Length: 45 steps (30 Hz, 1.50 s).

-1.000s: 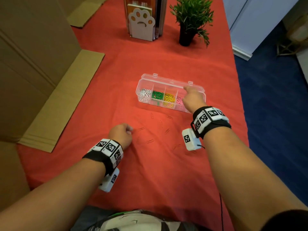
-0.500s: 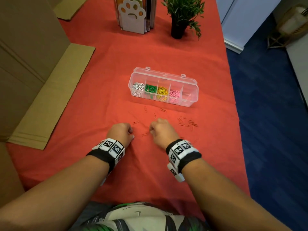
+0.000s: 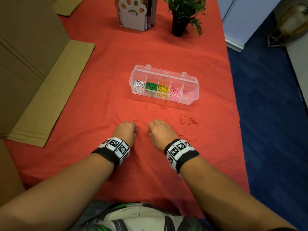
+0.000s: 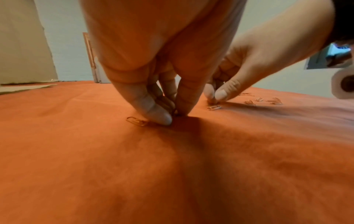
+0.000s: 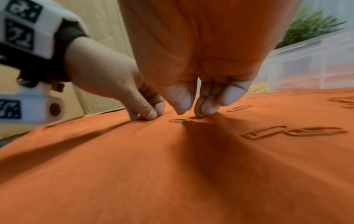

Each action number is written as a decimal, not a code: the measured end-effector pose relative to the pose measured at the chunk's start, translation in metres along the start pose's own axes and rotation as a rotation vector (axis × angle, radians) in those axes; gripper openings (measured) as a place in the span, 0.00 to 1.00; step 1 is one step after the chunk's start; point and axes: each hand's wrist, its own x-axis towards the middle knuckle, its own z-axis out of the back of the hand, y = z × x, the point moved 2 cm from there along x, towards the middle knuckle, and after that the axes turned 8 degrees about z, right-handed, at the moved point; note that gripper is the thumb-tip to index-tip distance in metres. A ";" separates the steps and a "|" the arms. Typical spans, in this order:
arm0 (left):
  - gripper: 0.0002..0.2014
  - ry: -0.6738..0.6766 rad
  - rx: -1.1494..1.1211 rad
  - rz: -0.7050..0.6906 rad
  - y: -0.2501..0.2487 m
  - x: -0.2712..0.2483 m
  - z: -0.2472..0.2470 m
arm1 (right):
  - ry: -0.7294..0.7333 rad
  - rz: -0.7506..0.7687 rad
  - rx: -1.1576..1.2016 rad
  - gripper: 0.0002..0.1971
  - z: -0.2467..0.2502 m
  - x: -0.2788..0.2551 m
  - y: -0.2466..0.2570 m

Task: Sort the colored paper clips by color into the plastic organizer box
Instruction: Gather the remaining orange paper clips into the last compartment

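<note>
The right hand [image 3: 160, 130], which a second ago was reaching into the right end of the organizer box [image 3: 191, 90], has been brought back to the red cloth [image 3: 100, 80] and lowered beside the left hand [image 3: 127, 130]. Its fingertips [image 5: 208, 109] are pressed down among the loose red clips [image 3: 188, 121]; a clip appears to be pinched, though whether it is truly caught cannot be told. The left hand's thumb and fingers are closed against the cloth at a clip [image 4: 137, 121], seemingly with one or more gathered between them. In the box, white, green, yellow and pink clips are already separated, one colour per compartment. Only red clips are left scattered on the cloth just in front of the box, so the last compartment is judged to be theirs, and the task is nearly finished.
</note>
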 end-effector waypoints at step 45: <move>0.12 0.485 -1.415 0.510 -0.049 0.059 0.032 | -0.144 -0.501 0.596 0.09 0.019 0.023 -0.057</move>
